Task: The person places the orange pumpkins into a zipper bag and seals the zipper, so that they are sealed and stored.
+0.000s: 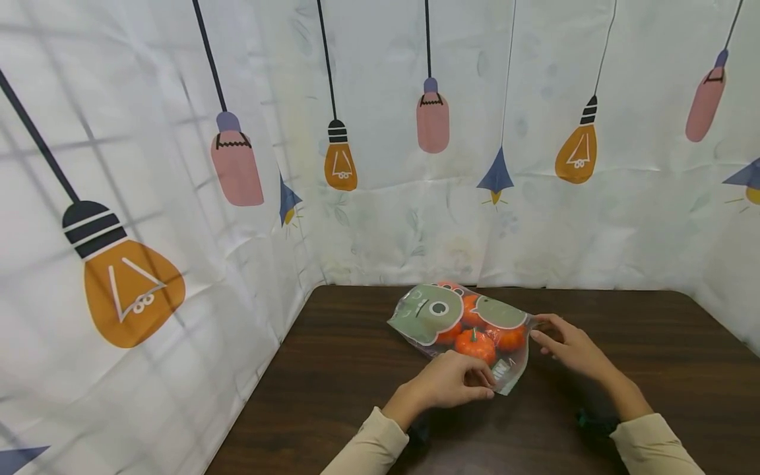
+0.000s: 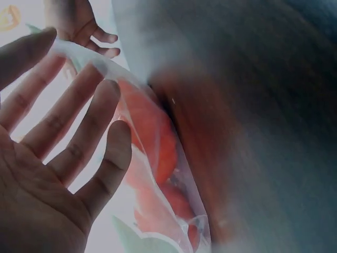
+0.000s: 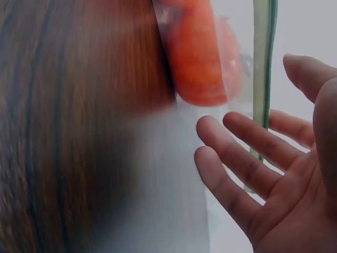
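A clear plastic bag point(image 1: 515, 379) with green cartoon faces printed on it lies on the brown table. Inside are several small orange toy pumpkins point(image 1: 475, 346), one showing a green stem. At the bag's near edge is my left hand point(image 1: 448, 381); in the left wrist view its fingers point(image 2: 73, 150) are extended beside the film. My right hand point(image 1: 572, 346) is at the bag's right corner, thumb and forefinger close to it. The right wrist view shows its fingers point(image 3: 242, 168) spread and relaxed, near a green strip point(image 3: 261, 68) along the bag.
The dark wood table point(image 1: 332, 396) reaches back to a white curtain point(image 1: 380, 244) printed with hanging lamps. More of this cloth point(image 1: 196, 369) runs along the left side. A small dark object point(image 1: 594, 422) sits near the right wrist.
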`<move>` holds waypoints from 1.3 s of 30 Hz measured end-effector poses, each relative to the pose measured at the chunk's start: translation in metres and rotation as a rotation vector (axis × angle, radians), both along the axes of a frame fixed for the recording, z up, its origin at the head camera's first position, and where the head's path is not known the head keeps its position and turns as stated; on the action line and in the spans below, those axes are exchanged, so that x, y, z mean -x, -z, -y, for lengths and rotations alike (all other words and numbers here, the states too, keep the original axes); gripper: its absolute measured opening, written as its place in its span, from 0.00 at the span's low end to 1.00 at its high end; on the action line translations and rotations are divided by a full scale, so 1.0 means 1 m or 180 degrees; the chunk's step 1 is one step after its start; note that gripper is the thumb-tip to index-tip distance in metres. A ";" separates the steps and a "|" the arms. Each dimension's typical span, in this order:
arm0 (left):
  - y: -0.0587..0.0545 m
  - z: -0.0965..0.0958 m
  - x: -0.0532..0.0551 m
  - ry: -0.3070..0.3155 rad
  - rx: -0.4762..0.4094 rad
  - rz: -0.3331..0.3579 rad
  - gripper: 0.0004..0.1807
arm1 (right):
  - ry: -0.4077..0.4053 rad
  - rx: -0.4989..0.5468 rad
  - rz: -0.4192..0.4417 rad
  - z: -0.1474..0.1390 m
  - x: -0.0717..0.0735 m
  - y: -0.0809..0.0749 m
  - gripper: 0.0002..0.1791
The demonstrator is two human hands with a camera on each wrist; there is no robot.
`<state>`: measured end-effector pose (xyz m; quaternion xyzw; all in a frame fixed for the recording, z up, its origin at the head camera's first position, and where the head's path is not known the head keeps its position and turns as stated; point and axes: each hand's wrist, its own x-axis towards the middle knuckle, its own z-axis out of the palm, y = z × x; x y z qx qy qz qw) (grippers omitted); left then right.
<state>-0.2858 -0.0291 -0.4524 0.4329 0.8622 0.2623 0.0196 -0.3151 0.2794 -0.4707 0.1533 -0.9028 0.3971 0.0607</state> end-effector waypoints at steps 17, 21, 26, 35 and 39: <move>0.008 0.002 0.006 -0.0046 0.0244 0.0066 0.08 | -0.0363 -0.0063 0.0109 0.006 0.003 0.006 0.33; 0.009 0.000 0.005 -0.0013 0.0280 -0.0031 0.08 | -0.0220 -0.0118 0.0280 0.004 0.003 0.008 0.31; 0.008 -0.001 0.006 0.0014 0.0285 -0.0084 0.08 | -0.0197 -0.0327 0.0262 -0.007 0.002 0.006 0.29; 0.003 0.000 0.006 0.0065 0.0180 0.0050 0.09 | -0.0152 -0.0382 0.0328 -0.027 0.001 0.003 0.27; -0.003 0.004 0.008 0.0020 0.0032 0.0109 0.09 | -0.0077 -0.0379 0.0231 -0.032 0.001 0.000 0.24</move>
